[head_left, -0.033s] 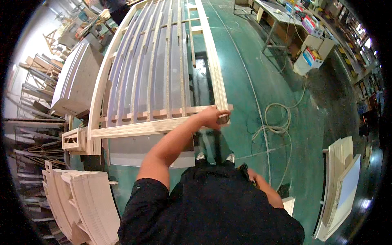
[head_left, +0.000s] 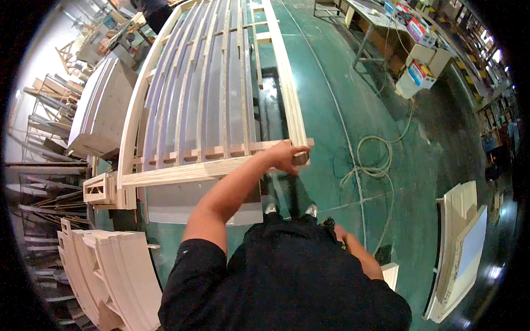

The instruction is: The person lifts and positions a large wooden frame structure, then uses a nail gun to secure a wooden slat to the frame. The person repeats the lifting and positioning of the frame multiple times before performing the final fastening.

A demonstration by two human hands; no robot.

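A long wooden frame (head_left: 294, 107) with thin lengthwise slats (head_left: 225, 94) stretches away in front of me. My left hand (head_left: 284, 156) reaches across to its near right corner, fingers closed around the end of the timber. A small brownish patch shows between the fingers and thumb; whether it is the timber's end or a separate piece is unclear. A pinkish crosspiece (head_left: 212, 150) runs under the slats beside the near rail (head_left: 182, 174). At my right hip, my right hand (head_left: 341, 234) is curled next to a dark object (head_left: 329, 223), its grip partly hidden.
Curved wooden panels (head_left: 124, 259) stand at lower left, more boards (head_left: 461, 254) at right. A coiled hose (head_left: 375, 160) lies on the green floor (head_left: 326, 127). At far right are a workbench (head_left: 375, 19) and a white bucket (head_left: 409, 83). Another person (head_left: 154, 14) is at far left.
The view has shifted very slightly. My left hand keeps its hold at the frame's corner, and my right hand stays at my hip.
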